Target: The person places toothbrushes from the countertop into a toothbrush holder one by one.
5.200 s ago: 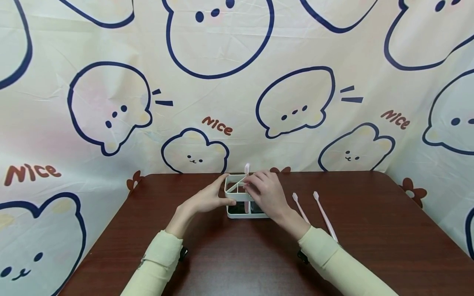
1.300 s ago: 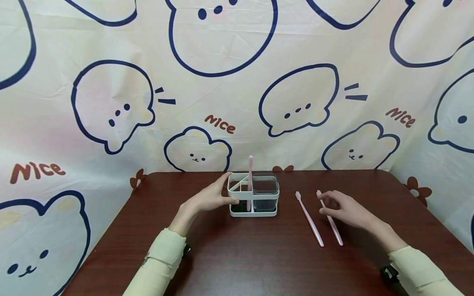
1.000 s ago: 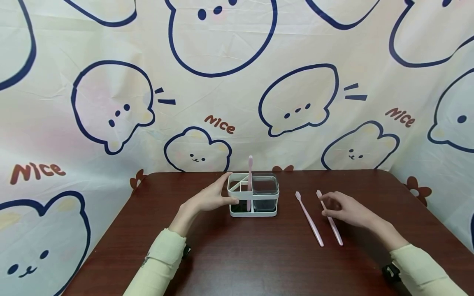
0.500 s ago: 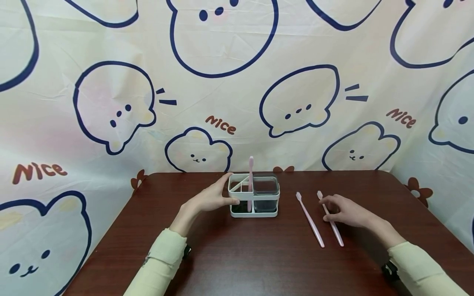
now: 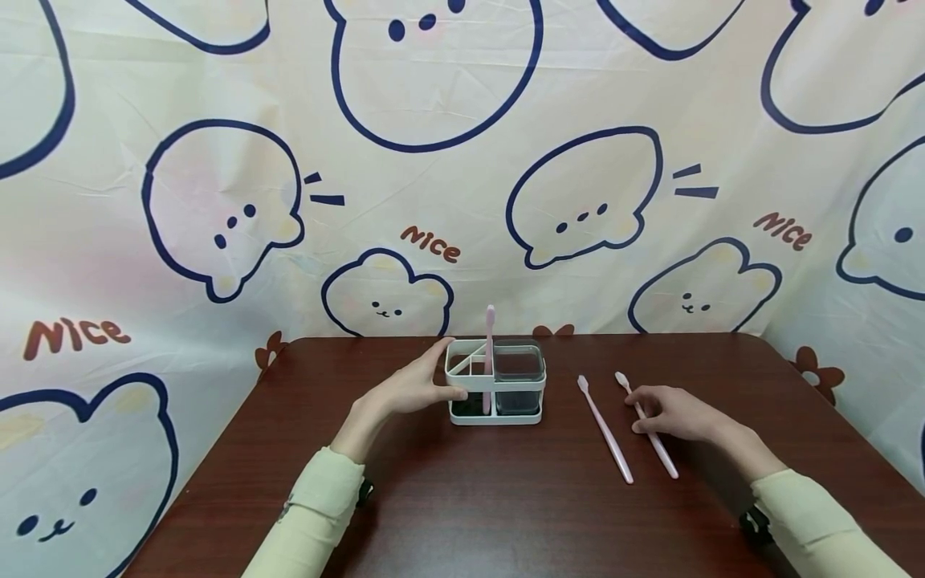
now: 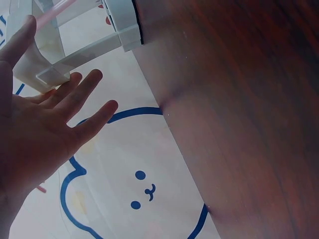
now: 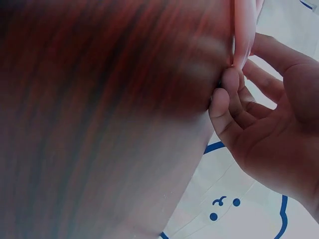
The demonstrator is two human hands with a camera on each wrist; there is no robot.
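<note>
right fingers [image 5: 641, 394] | toothbrush [image 5: 663, 455] pinched between them | (brush head [image 5: 621, 378] protruding)

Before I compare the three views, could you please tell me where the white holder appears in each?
Head: the white holder stands a little below and right of the picture's middle, with the left hand at its left end.
Left wrist: in the upper left corner area, cut off by the top edge.
Right wrist: not in it.
Shared landmark: the dark brown tabletop, visible in all three.
</note>
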